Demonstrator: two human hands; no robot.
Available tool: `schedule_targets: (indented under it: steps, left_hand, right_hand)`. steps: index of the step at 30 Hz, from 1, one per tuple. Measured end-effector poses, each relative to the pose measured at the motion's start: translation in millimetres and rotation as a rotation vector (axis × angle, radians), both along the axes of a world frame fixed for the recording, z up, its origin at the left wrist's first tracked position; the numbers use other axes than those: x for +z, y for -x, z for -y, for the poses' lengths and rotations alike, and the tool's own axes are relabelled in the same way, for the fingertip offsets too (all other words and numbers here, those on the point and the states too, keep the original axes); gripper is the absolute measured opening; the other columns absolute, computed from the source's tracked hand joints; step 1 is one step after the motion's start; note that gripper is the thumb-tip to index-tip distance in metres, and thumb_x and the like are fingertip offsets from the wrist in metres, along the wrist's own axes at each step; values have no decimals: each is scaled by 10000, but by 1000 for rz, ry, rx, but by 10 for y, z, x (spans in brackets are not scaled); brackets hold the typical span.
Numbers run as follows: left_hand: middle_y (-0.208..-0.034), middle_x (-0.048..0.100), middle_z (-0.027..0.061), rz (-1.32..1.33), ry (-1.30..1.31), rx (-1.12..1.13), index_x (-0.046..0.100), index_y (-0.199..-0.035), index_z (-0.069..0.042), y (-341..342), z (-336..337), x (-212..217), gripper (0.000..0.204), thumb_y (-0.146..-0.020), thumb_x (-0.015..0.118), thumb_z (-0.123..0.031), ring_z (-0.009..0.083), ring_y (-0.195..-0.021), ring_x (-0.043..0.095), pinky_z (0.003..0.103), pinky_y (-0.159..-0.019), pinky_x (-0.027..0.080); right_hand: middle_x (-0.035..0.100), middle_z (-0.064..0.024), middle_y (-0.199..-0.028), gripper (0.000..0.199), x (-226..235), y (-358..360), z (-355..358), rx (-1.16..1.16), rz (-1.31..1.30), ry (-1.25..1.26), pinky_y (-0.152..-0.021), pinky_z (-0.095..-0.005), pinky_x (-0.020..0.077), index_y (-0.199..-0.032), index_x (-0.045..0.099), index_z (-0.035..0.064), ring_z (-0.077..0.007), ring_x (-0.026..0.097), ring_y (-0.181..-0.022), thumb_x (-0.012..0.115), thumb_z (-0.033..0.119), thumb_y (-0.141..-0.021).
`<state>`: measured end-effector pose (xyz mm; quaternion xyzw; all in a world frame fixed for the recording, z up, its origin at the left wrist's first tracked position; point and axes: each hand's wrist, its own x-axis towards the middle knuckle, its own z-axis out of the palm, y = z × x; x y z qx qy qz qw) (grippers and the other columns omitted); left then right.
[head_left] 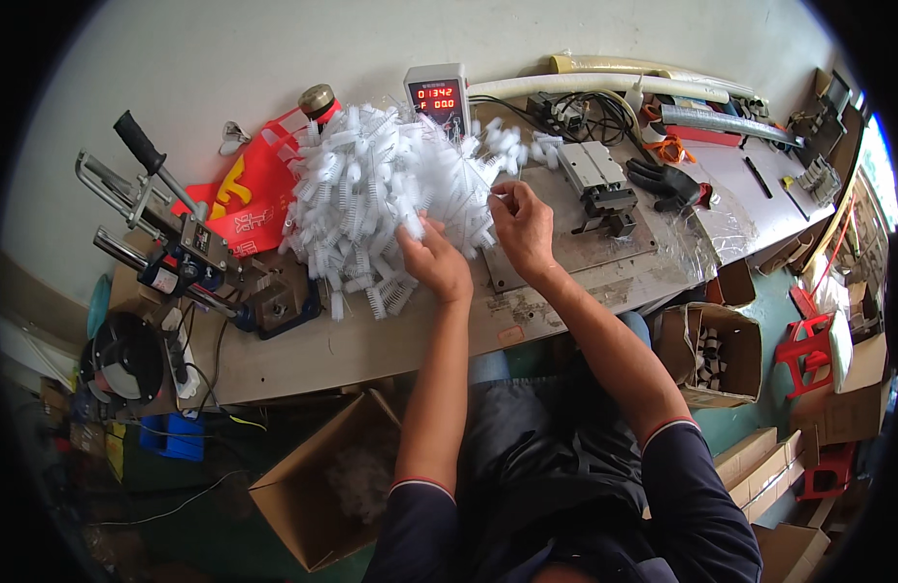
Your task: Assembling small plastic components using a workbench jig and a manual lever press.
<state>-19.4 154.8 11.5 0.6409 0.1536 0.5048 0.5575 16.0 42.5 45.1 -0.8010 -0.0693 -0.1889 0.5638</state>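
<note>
A tall heap of small white bristle brushes (356, 194) with thin wire stems covers the middle of the workbench (400, 345). At its front right edge, my left hand (437, 260) is closed on a white brush (408, 222), fingertips partly hidden by the heap. Just right of the heap, my right hand (522, 225) is raised with thumb and fingers pinched together. Whatever sits in that pinch is too thin and blurred to name. Beyond my right hand stands a small metal clamping fixture (596, 185) on a flat metal plate (575, 257).
A lever press (191, 238) stands left, beside a red plastic bag (259, 185). Behind the heap is a counter box (436, 95) with a lit display. A black glove (667, 185) and cables lie right. Cardboard boxes (318, 486) and red stools (808, 350) occupy the floor.
</note>
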Motion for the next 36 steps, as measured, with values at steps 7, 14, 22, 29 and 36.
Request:
schedule_targets:
  steps: [7,14,22,29,36]
  left_hand:
    - [-803,597,19,83,95,14,589,-1118,24,-1,-46,-1,241,-1090,497,-198,80,-635,491,253,-560,412]
    - [-793,588,16,49,11,-6,584,-1079,21,-41,-13,-44,195,-1079,518,-163,81,-644,495,258,-564,410]
    - [-791,591,18,44,36,-8,585,-1084,21,5,-12,-39,195,-1077,514,-160,82,-643,503,261,-578,428]
    - [-810,625,32,-12,-46,-64,603,-1097,1,14,53,-14,203,-1081,508,-178,92,-630,533,266,-578,440]
    - [-808,660,76,-70,-341,-123,614,-1110,-14,56,201,-39,174,-1060,527,-156,215,-713,660,365,-667,515]
  right_hand:
    - [740,-186,-836,273,38,233,-194,113,-100,482,-759,-480,564,-912,757,90,-384,723,-837,697,357,-905]
    - [747,-192,-836,253,54,107,-326,88,-241,507,-796,-450,584,-817,786,71,-366,736,-840,702,309,-795]
    - [736,-184,-768,237,-31,103,-56,168,-342,133,-729,-412,576,-811,765,9,-299,733,-729,714,231,-747]
    - [672,-123,-633,199,-90,58,879,213,-348,78,-613,-361,535,-801,730,-21,-185,657,-600,709,168,-744]
    - [718,-193,-792,275,-95,326,944,16,-111,677,-733,-493,562,-804,706,36,-405,701,-770,693,308,-844]
